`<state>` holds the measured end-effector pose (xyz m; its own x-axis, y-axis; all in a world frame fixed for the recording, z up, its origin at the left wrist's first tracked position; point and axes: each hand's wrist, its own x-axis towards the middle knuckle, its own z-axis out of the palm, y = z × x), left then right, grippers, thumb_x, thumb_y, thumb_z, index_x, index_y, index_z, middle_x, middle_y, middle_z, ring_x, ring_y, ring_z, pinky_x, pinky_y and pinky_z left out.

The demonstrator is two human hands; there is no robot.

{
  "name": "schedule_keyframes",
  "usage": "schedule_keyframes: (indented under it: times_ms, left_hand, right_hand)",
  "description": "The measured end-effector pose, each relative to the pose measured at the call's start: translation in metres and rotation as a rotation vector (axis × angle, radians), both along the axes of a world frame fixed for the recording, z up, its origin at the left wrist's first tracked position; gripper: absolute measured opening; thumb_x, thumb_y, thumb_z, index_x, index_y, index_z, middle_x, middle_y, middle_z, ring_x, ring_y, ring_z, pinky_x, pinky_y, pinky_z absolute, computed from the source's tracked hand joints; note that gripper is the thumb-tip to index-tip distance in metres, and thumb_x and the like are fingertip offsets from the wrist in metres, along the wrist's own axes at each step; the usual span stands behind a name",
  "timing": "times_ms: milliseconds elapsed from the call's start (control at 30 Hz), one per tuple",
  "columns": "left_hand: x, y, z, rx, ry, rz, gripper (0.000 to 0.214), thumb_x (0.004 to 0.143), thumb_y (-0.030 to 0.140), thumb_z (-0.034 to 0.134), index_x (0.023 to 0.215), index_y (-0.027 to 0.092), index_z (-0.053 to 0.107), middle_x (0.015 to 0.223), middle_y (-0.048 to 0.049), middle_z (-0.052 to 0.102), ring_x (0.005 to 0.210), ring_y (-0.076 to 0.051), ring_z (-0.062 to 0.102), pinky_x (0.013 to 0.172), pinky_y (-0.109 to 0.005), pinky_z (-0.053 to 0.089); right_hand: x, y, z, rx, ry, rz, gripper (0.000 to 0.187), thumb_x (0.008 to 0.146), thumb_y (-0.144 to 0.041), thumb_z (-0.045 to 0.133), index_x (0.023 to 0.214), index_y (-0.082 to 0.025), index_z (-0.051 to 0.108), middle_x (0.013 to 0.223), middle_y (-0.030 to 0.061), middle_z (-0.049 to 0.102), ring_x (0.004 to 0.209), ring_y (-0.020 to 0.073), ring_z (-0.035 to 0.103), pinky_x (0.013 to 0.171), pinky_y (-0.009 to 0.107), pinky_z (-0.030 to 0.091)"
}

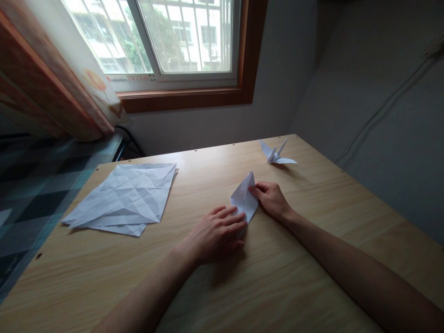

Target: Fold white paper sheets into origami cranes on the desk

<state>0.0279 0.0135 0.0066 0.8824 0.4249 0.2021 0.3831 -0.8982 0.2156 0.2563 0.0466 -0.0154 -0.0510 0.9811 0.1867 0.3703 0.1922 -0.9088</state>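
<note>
A folded white sheet of paper, kite-shaped with its point facing away from me, lies near the middle of the wooden table. My left hand rests over its near end, fingers stretched out and slightly apart, hiding that part. At the paper's right edge, my right hand is closed, pinching it between thumb and forefinger. Beyond the right hand stands a folded paper crane with its wings spread.
Several creased white sheets lie stacked at the left of the wooden table. Left of it is a surface with a checked cloth. A curtain hangs by the window, and a wall stands behind the table.
</note>
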Motion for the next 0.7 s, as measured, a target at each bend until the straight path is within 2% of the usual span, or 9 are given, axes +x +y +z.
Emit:
schedule_keyframes:
  times_ms: [100,167,300,400,500,600,633,700]
  left_hand:
    - [0.001,0.000,-0.001,0.025,-0.007,0.007,0.030,0.095,0.032,0.046,0.120,0.025,0.062,0.130,-0.0024,0.064,0.122,-0.024,0.056,0.101,-0.042,0.042]
    - [0.002,0.000,-0.003,0.045,-0.009,0.030,0.029,0.096,0.028,0.044,0.119,0.026,0.062,0.129,-0.0013,0.065,0.119,-0.023,0.057,0.098,-0.041,0.043]
    - [0.001,-0.001,-0.007,0.098,-0.041,0.080,0.027,0.092,0.026,0.051,0.116,0.024,0.061,0.125,-0.0043,0.066,0.113,-0.023,0.058,0.093,-0.039,0.043]
    - [-0.001,0.001,-0.012,0.157,-0.124,0.208,0.022,0.088,0.036,0.058,0.102,0.020,0.062,0.112,-0.0092,0.067,0.102,-0.025,0.060,0.087,-0.040,0.045]
    - [-0.003,0.004,-0.016,0.185,-0.214,0.332,0.039,0.083,0.047,0.064,0.107,0.017,0.058,0.114,-0.0135,0.064,0.104,-0.028,0.059,0.088,-0.043,0.045]
    - [-0.004,0.006,-0.014,0.114,-0.171,0.282,0.052,0.082,0.043,0.065,0.124,0.016,0.050,0.128,-0.0150,0.059,0.119,-0.028,0.054,0.097,-0.042,0.043]
    - [-0.005,0.007,-0.012,0.079,-0.136,0.247,0.054,0.082,0.043,0.065,0.127,0.017,0.049,0.130,-0.0142,0.059,0.122,-0.028,0.053,0.100,-0.042,0.041]
    - [-0.005,0.007,-0.008,0.020,-0.071,0.183,0.055,0.082,0.049,0.064,0.127,0.019,0.051,0.132,-0.0129,0.058,0.126,-0.028,0.051,0.105,-0.043,0.038]
  right_hand:
    - [0.000,0.001,-0.001,0.004,-0.014,-0.021,0.040,0.088,-0.045,0.052,0.062,-0.015,0.058,0.055,-0.0032,0.050,0.051,0.0105,0.044,0.048,0.022,0.033]
    - [-0.001,-0.002,0.001,0.017,-0.010,0.031,0.038,0.089,-0.045,0.052,0.065,-0.015,0.059,0.058,-0.0026,0.054,0.053,0.0112,0.047,0.049,0.022,0.036]
    - [-0.002,-0.017,0.004,0.054,-0.015,0.200,0.024,0.086,-0.036,0.060,0.094,-0.016,0.070,0.090,0.0043,0.072,0.082,0.0188,0.067,0.072,0.027,0.052]
    - [0.000,-0.025,0.004,0.134,-0.135,0.267,0.024,0.085,-0.026,0.061,0.106,-0.018,0.070,0.107,0.0083,0.073,0.097,0.0211,0.069,0.087,0.033,0.053]
    - [0.003,-0.028,0.004,0.234,-0.284,0.395,0.032,0.081,-0.026,0.068,0.111,-0.016,0.070,0.118,0.0130,0.069,0.110,0.0241,0.065,0.098,0.038,0.050]
    - [0.006,-0.028,0.005,0.311,-0.427,0.526,0.054,0.073,-0.038,0.078,0.120,-0.014,0.066,0.130,0.0178,0.061,0.125,0.0287,0.056,0.109,0.045,0.041]
    - [0.006,-0.029,0.005,0.324,-0.462,0.553,0.056,0.074,-0.040,0.078,0.122,-0.014,0.065,0.132,0.0179,0.059,0.127,0.0286,0.054,0.111,0.045,0.039]
    - [0.005,-0.031,0.006,0.342,-0.511,0.563,0.043,0.085,-0.036,0.067,0.123,-0.015,0.064,0.134,0.0159,0.059,0.128,0.0256,0.053,0.112,0.044,0.038]
